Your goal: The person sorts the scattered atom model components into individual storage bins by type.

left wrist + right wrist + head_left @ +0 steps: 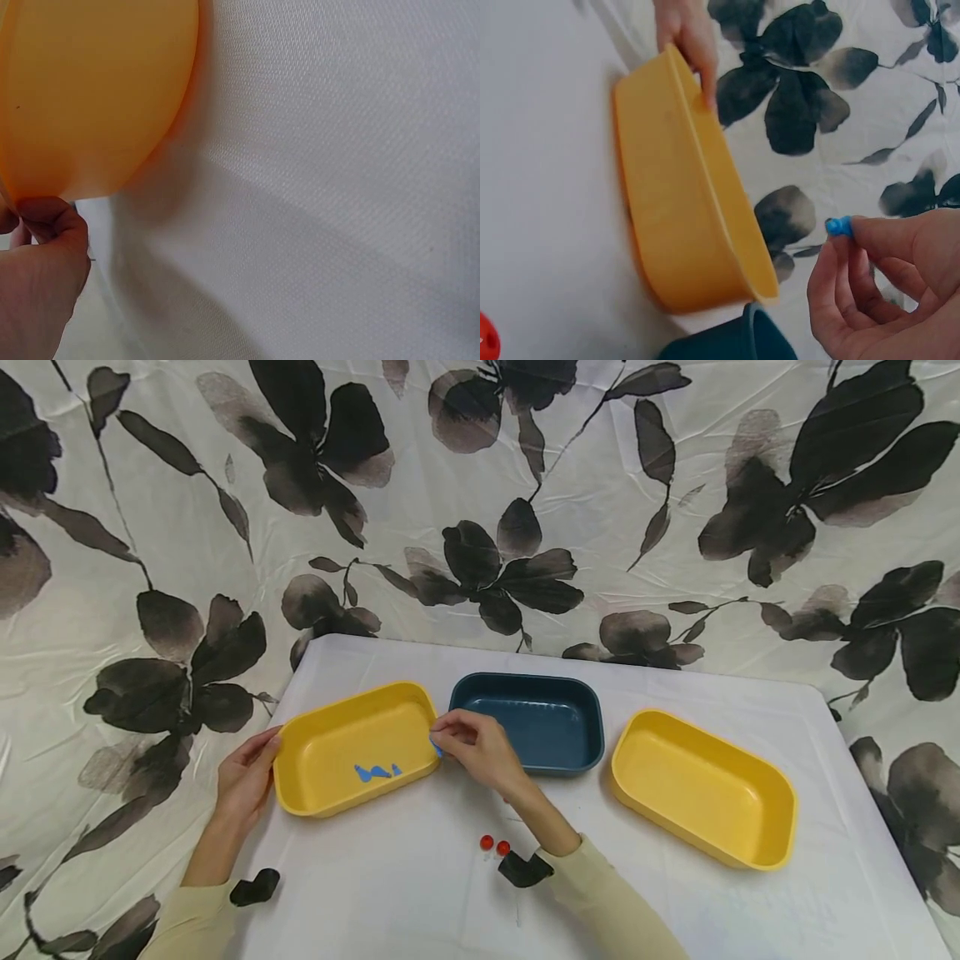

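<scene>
My left hand [243,777] grips the left end of a yellow tray [322,760], thumb and fingers pinching its rim in the left wrist view. Several small blue pieces [363,773] lie on the tray's floor along the near side. At the tray's right end, my right hand [483,750] pinches another small blue piece [839,226] between thumb and fingertips. That piece has a rounded, knobbed end in the right wrist view, and the fingers hide much of it.
A dark blue tray [528,727] stands just behind and right of my right hand. Farther right is a second yellow tray [697,785], set at an angle. Two red beads [487,842] lie on the white tablecloth [405,885] near my right forearm. Behind hangs a floral cloth [420,485].
</scene>
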Action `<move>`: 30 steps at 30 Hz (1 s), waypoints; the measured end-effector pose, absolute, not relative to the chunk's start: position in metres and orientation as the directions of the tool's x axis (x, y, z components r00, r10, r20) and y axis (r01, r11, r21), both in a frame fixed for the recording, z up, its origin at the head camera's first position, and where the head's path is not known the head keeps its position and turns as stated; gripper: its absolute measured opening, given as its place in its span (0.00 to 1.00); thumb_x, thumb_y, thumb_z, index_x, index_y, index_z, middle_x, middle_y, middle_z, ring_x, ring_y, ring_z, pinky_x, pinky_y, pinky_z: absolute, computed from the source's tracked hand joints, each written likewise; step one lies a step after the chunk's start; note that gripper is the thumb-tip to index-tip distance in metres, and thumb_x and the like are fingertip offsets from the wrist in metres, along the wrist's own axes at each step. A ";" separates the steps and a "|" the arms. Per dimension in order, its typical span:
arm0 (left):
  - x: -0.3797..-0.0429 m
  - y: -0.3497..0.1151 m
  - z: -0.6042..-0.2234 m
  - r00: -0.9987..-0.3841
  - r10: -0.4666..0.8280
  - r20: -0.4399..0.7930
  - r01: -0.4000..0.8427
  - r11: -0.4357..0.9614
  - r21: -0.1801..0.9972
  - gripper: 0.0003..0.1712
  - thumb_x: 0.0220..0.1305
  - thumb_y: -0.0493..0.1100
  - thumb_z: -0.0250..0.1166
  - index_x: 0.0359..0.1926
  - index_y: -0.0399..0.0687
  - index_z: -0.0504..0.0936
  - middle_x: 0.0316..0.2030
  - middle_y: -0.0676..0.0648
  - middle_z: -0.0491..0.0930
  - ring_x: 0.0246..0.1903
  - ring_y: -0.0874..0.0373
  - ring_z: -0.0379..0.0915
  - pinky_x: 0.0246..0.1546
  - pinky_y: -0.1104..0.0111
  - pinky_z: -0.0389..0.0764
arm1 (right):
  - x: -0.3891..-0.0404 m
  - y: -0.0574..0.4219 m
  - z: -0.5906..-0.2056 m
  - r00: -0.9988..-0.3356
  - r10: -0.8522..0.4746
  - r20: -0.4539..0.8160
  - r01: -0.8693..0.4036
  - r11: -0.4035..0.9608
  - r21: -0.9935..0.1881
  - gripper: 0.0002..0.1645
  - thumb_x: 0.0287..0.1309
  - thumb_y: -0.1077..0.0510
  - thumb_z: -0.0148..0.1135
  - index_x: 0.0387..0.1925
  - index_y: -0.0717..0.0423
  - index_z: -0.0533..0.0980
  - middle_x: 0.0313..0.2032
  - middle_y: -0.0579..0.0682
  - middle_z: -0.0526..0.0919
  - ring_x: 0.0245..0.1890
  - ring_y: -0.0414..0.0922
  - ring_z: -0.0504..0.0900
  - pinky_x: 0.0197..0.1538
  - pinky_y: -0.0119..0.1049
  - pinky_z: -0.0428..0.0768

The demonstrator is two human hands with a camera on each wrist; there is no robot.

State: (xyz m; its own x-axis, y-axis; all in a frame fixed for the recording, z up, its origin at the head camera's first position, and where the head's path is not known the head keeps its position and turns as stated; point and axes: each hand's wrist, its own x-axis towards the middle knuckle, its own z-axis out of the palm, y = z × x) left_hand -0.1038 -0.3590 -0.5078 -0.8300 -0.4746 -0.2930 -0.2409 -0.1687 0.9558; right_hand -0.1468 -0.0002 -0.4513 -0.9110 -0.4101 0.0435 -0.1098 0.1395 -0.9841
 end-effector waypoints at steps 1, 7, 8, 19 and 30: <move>-0.104 -0.359 -0.508 -0.830 -0.476 -0.292 -0.239 -0.170 0.956 0.29 0.72 0.48 0.66 0.69 0.43 0.75 0.45 0.61 0.79 0.43 0.71 0.78 0.42 0.83 0.80 | -0.148 -0.002 -0.451 -0.913 -0.405 0.040 -0.107 0.144 -0.984 0.08 0.67 0.59 0.68 0.44 0.58 0.84 0.39 0.51 0.86 0.37 0.57 0.84 0.45 0.47 0.87; -0.102 -0.360 -0.509 -0.838 -0.476 -0.267 -0.205 -0.179 0.962 0.26 0.72 0.46 0.66 0.66 0.44 0.78 0.44 0.61 0.81 0.42 0.70 0.78 0.42 0.83 0.80 | -0.155 -0.015 -0.453 -0.922 -0.381 0.064 -0.150 0.201 -0.968 0.06 0.66 0.60 0.69 0.42 0.58 0.85 0.36 0.50 0.86 0.32 0.48 0.82 0.37 0.33 0.84; -0.101 -0.360 -0.510 -0.839 -0.477 -0.261 -0.199 -0.177 0.964 0.25 0.72 0.46 0.66 0.66 0.44 0.78 0.44 0.61 0.81 0.42 0.70 0.79 0.42 0.82 0.80 | -0.155 -0.017 -0.454 -0.923 -0.379 0.068 -0.159 0.215 -0.964 0.06 0.66 0.59 0.69 0.42 0.57 0.85 0.36 0.49 0.86 0.32 0.45 0.80 0.36 0.30 0.82; -0.100 -0.361 -0.509 -0.857 -0.457 -0.239 -0.180 -0.170 0.969 0.25 0.72 0.47 0.66 0.66 0.43 0.78 0.44 0.60 0.81 0.42 0.70 0.79 0.43 0.82 0.80 | -0.161 -0.036 -0.457 -0.931 -0.358 0.077 -0.173 0.246 -0.954 0.05 0.66 0.59 0.69 0.41 0.56 0.86 0.36 0.49 0.88 0.34 0.41 0.81 0.38 0.27 0.79; -0.102 -0.359 -0.508 -0.843 -0.470 -0.260 -0.209 -0.159 0.965 0.27 0.73 0.46 0.65 0.68 0.41 0.75 0.45 0.60 0.79 0.43 0.71 0.78 0.44 0.83 0.79 | -0.165 -0.055 -0.461 -0.933 -0.358 0.032 -0.118 0.222 -0.968 0.04 0.66 0.61 0.69 0.39 0.59 0.85 0.34 0.50 0.86 0.30 0.40 0.80 0.35 0.25 0.81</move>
